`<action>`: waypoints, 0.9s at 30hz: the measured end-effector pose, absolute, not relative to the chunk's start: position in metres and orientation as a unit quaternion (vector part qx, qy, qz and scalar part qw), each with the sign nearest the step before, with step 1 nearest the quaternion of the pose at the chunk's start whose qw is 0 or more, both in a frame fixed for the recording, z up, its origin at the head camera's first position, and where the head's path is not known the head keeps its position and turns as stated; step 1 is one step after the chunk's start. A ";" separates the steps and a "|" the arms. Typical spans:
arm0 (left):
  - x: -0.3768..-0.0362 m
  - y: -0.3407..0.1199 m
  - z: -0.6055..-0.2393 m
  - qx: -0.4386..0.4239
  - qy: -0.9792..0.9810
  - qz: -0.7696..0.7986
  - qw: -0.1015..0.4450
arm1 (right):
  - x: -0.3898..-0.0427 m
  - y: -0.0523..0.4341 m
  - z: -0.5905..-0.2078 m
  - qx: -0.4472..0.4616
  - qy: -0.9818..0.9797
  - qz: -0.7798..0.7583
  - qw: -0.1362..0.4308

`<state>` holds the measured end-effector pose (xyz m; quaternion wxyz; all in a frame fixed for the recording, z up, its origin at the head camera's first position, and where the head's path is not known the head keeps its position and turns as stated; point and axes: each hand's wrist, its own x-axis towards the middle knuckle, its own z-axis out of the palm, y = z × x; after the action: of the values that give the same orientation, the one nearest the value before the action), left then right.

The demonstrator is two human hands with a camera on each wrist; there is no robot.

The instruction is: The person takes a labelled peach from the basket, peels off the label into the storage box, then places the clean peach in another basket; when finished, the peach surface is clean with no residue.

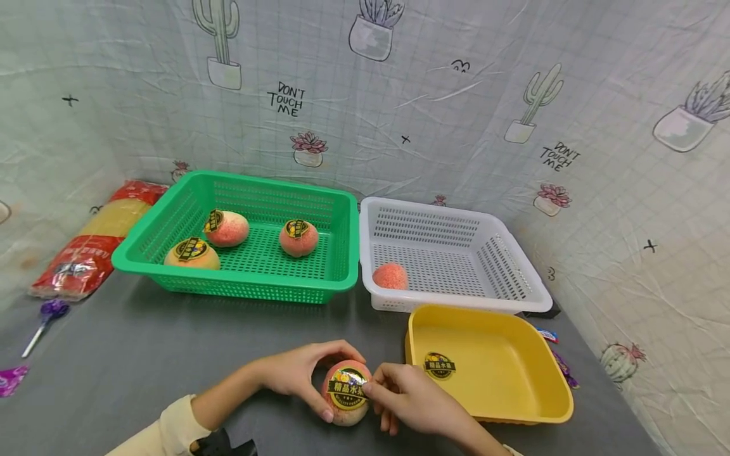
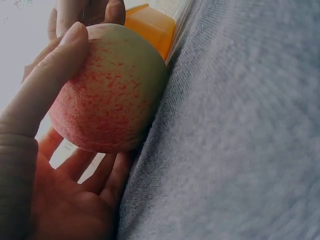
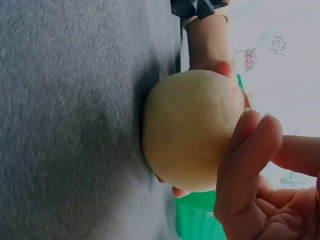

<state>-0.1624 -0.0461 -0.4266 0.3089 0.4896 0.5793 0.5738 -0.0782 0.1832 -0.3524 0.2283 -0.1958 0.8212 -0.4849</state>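
My left hand [image 1: 296, 373] grips the peach [image 1: 345, 392] on the table [image 1: 142, 354] while my right hand [image 1: 407, 399] pinches its sticker [image 1: 346, 386]; peeling seems underway, needing a steady pull next.

1. I see open grey table [image 1: 171, 354] to the left of my left hand [image 1: 296, 373], running up to the green basket [image 1: 239, 288].
2. A lollipop [image 1: 48, 313] and a red packet [image 1: 91, 253] lie at the far left edge, well apart from my hands.
3. My right hand [image 1: 410, 396] sits just beside the yellow tray [image 1: 561, 405], whose wall blocks any sweep to the right.
4. The white basket [image 1: 536, 291] stands behind the tray, touching the green one, so no gap runs between them.
5. Both hands crowd the peach [image 1: 345, 392]; it rests on the table, leaving no room beneath.
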 end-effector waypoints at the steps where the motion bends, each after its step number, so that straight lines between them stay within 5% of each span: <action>1: -0.162 -0.046 -0.428 0.487 0.577 0.578 0.309 | -0.078 0.183 -0.352 -0.195 0.820 -0.487 0.229; 18: -0.163 -0.045 -0.431 0.487 0.578 0.581 0.300 | -0.076 0.193 -0.341 -0.192 0.797 -0.536 0.204; 27: -0.164 -0.047 -0.429 0.476 0.603 0.568 0.296 | -0.081 0.275 -0.329 -0.156 0.851 -0.481 0.144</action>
<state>-0.1640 -0.0474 -0.4291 0.2960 0.4763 0.6028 0.5676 -0.0810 0.2746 -0.3293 0.1440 -0.1562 0.8508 -0.4806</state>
